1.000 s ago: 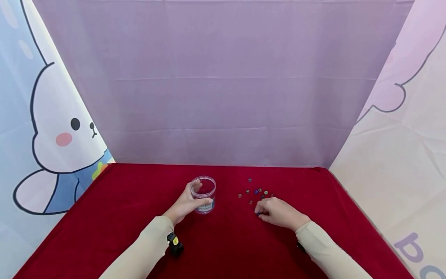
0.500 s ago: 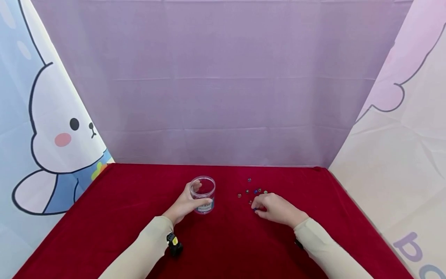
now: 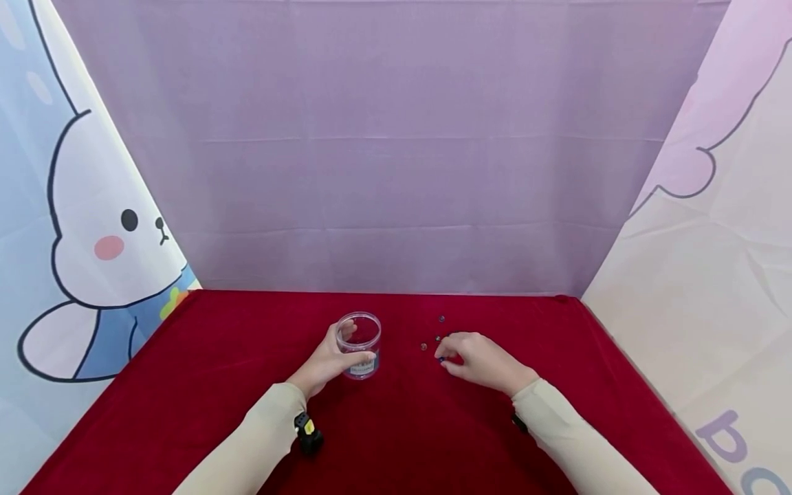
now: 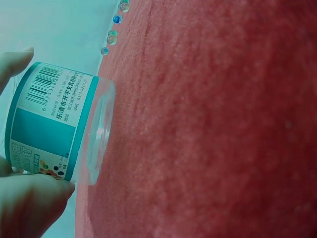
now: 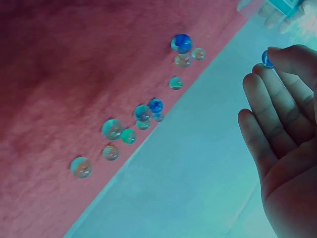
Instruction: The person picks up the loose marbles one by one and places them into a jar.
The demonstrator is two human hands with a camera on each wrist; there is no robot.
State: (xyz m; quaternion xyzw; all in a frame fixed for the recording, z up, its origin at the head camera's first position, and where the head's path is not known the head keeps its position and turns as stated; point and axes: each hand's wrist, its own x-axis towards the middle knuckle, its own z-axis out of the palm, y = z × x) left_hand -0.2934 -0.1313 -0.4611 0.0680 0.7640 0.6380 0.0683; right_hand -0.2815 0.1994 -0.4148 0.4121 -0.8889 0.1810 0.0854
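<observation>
My left hand point(image 3: 328, 361) grips a clear plastic jar point(image 3: 361, 368) round its side, thumb across the front label. The jar stands upright with its round mouth uncovered, low over the red cloth. In the left wrist view, the jar's label point(image 4: 54, 94) shows a barcode and printed characters. To the right, my right hand point(image 3: 485, 361) pinches a blue glass marble point(image 5: 267, 59) between thumb and fingertip, the other fingers extended. Several loose glass marbles point(image 5: 112, 129) lie scattered on the cloth; in the head view the right hand hides most of them.
Red cloth point(image 3: 383, 440) covers the table. A plain purple curtain point(image 3: 396, 151) hangs behind it, with printed panels point(image 3: 105, 227) at both sides. A black wrist camera point(image 3: 308, 434) hangs at the left sleeve.
My right hand has moved left and slightly away from me with the blue marble, toward the jar, covering more of the scattered marbles. The left hand and jar have stayed in place.
</observation>
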